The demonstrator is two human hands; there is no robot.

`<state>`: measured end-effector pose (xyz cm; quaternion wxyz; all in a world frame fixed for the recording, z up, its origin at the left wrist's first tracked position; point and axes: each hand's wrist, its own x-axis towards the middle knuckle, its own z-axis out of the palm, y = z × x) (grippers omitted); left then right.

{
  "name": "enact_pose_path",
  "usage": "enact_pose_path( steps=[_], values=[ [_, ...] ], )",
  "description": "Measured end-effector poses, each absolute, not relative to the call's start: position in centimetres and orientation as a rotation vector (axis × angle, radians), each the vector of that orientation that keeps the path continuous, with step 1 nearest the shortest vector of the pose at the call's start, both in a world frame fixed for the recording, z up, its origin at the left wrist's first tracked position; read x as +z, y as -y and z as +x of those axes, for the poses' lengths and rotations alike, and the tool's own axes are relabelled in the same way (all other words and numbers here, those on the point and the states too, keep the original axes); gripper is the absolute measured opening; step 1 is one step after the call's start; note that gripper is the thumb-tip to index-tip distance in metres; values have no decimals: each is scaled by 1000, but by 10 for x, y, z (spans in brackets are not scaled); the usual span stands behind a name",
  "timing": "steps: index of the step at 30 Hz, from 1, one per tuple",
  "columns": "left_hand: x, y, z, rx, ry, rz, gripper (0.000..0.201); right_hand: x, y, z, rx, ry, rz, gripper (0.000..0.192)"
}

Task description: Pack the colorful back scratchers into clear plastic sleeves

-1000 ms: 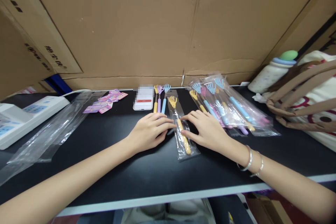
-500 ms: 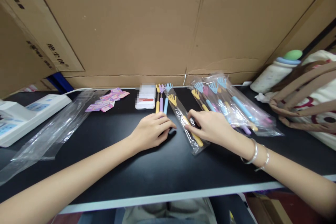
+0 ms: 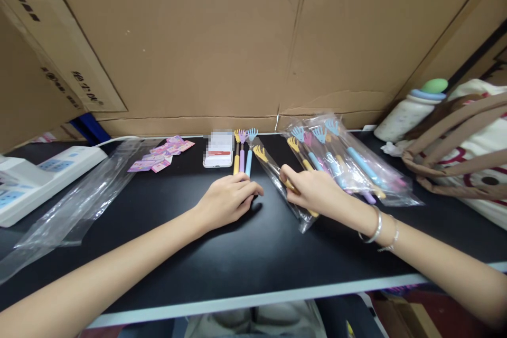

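My right hand [image 3: 317, 191] lies on a clear bag holding a yellow back scratcher [image 3: 264, 157] and grips it against the black table [image 3: 237, 253], beside the pile of bagged scratchers [image 3: 340, 161]. My left hand [image 3: 227, 199] rests on the table with its fingers together, its fingertips at the handle ends of three unbagged scratchers [image 3: 242, 150] in yellow, purple and blue. Whether those fingers pinch a handle I cannot tell.
A white phone [image 3: 218, 150] lies next to the loose scratchers. Pink cards [image 3: 160, 153], empty clear bags [image 3: 75, 200] and a white power strip [image 3: 37, 174] are on the left. A bottle [image 3: 412, 108] and a tote bag [image 3: 467, 153] stand right. Cardboard [image 3: 237, 37] walls the back.
My right hand has slid the bagged yellow scratcher to the right, toward the pile, and turned it slantwise. My left hand has stayed almost where it was.
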<state>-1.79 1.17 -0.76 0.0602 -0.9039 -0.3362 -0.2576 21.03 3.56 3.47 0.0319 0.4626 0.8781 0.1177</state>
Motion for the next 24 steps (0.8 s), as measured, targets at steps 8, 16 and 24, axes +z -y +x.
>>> enact_pose_path(
  steps=[8,16,24],
  values=[
    [-8,-13,-19,-774,1017,-2744,18,59,-53,265,455,-2723,1634,22],
    [-6,-11,-18,-768,1005,-2782,19,73,-76,310,512,-2465,1885,26],
    [-6,-12,-18,-737,1007,-2787,17,67,-84,322,533,-2317,1788,30]
  ],
)
